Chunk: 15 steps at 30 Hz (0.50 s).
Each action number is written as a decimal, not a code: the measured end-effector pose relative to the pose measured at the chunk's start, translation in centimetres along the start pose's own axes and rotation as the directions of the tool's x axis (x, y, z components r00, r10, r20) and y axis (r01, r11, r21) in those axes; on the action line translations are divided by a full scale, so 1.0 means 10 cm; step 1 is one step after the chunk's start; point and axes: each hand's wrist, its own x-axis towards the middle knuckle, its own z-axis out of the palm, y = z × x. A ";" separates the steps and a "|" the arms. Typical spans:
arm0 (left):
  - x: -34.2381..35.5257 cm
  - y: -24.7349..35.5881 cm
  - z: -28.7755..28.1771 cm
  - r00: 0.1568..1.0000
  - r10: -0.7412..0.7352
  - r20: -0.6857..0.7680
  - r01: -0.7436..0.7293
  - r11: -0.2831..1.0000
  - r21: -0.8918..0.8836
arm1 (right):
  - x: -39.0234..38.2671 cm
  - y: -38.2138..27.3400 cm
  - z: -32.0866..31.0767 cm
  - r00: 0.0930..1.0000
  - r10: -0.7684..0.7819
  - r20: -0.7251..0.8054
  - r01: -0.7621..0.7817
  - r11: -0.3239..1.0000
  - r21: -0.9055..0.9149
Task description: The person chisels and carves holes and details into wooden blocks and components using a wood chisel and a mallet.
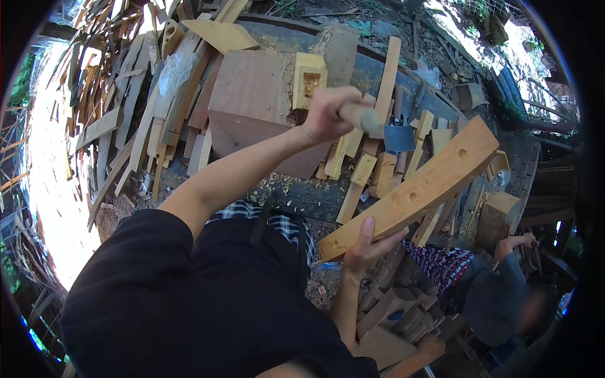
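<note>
My left hand [334,113] is closed around the thick, round-ended wooden handle [360,118] of a chopping tool, above the bench. A broad blue-grey blade [399,138] shows just beyond the handle; the joint between them cannot be made out. Lower and to the right, my right hand [370,246] grips the near end of a long, slightly curved wooden block [416,192], its thumb on the upper face. The block slants up to the far right and has several round holes along that face. Blade and block appear apart.
A large wooden chopping block [246,94] carries a hollowed yellowish wood piece [311,79]. Timber strips [132,94] heap at the left. Cut pieces [362,170] and chips cover the bench. At lower right another person's hand [518,242] is near a squared wood block [498,220].
</note>
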 end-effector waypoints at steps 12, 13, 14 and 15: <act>0.70 -0.29 -0.46 0.809 -0.524 -0.268 0.395 0.821 -0.412 | 0.00 0.08 0.07 0.997 0.025 0.070 -0.022 0.998 -0.055; 0.65 -0.31 -0.43 0.807 -0.535 -0.250 0.416 0.815 -0.404 | 0.01 0.05 0.09 0.997 0.022 0.070 -0.018 0.998 -0.056; 0.59 -0.33 -0.40 0.806 -0.538 -0.248 0.418 0.813 -0.406 | 0.02 0.04 0.10 0.997 0.019 0.068 -0.015 0.998 -0.057; 0.52 -0.35 -0.38 0.819 -0.524 -0.232 0.435 0.832 -0.344 | 0.03 0.03 0.09 0.998 0.021 0.067 -0.017 0.998 -0.061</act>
